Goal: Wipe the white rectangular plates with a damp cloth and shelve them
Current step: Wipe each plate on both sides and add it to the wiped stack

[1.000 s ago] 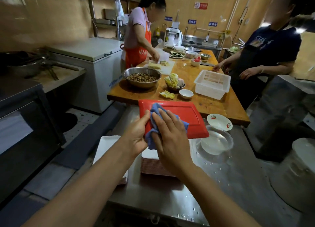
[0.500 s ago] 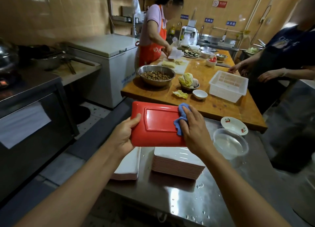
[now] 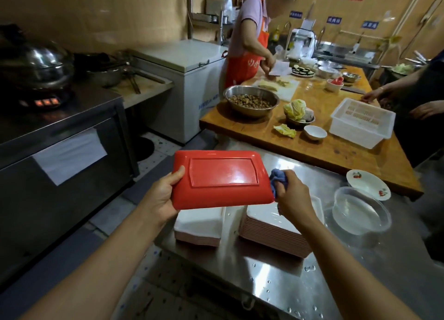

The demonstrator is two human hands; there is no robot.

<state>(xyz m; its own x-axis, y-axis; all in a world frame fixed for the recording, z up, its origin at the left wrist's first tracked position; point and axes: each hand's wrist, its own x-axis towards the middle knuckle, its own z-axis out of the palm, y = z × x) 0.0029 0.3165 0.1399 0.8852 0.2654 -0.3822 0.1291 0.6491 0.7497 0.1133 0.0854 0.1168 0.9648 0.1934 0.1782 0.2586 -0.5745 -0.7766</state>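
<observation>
Two plate stacks (image 3: 276,230) side by side on the worktop (image 3: 276,279), held plate (image 3: 222,179) above them, basin (image 3: 358,210) to their right, saucer (image 3: 367,184) just behind the basin.

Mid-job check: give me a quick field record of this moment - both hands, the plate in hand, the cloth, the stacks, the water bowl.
left hand: grips the left edge of the held plate, thumb on top
right hand: holds the blue cloth at the plate's right edge
held plate: red underside facing the camera, lifted above the stacks
blue cloth: bunched, touching the plate's right rim
plate stacks: left stack and right stack, white tops, on the steel table
clear bowl: right of the stacks, holds water
</observation>
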